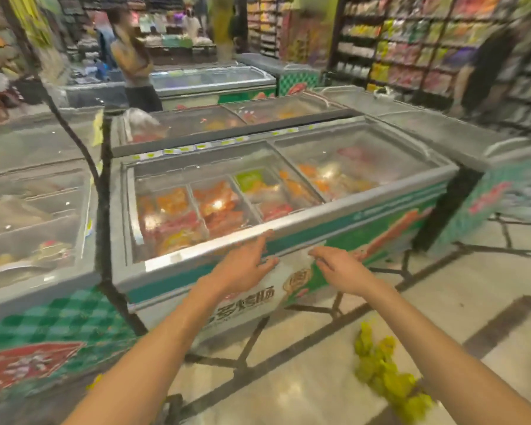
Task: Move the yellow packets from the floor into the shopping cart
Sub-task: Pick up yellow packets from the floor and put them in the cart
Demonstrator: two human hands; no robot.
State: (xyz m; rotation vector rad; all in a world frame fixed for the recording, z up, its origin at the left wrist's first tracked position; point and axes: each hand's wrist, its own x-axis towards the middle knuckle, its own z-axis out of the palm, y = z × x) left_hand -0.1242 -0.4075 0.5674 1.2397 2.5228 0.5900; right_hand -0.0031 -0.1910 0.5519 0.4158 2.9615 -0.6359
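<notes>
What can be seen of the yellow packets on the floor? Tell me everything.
The yellow packets lie in a loose, blurred heap on the pale glossy floor, low and right in the view, under the right forearm. They look yellow-green and crinkly, perhaps plastic; their number and print cannot be told. Neither hand touches them, and they sit apart from the freezer.

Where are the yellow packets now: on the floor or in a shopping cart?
On the floor. The blurred yellow packets lie in a heap on the pale tiled floor; no cart surrounds them.
</notes>
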